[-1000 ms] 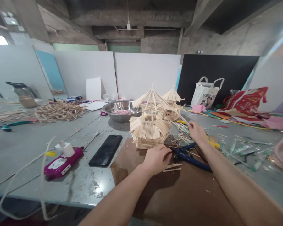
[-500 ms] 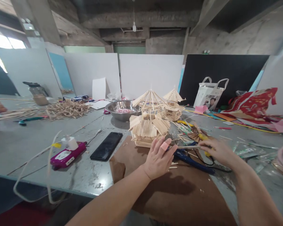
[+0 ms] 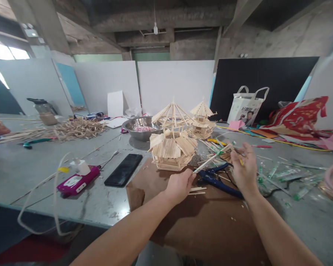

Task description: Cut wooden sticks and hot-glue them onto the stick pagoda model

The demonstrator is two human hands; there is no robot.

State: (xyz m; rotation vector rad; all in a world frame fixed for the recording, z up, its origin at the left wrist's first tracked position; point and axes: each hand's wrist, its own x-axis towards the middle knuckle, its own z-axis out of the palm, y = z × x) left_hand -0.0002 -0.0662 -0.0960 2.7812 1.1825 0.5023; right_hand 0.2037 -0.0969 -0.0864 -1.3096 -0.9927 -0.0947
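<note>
I read this step as stick handling: left hand [image 3: 180, 186] pinches the pale stick [image 3: 208, 162] at its near end; right hand [image 3: 244, 168] half-curled by the far end, can't tell if gripping. Stick slants right of the slatted model [image 3: 172, 152], near the blue-handled tool [image 3: 224, 188]. Next move calls for clearance from both.

We see daylight burning white in the window [image 3: 9, 51] at upper left, a dim ceiling [image 3: 144, 16], glare on the tabletop [image 3: 123, 210], soft shadow on the brown sheet [image 3: 211, 236] below the left hand [image 3: 181, 186], and stretched, hazy side edges.
</note>
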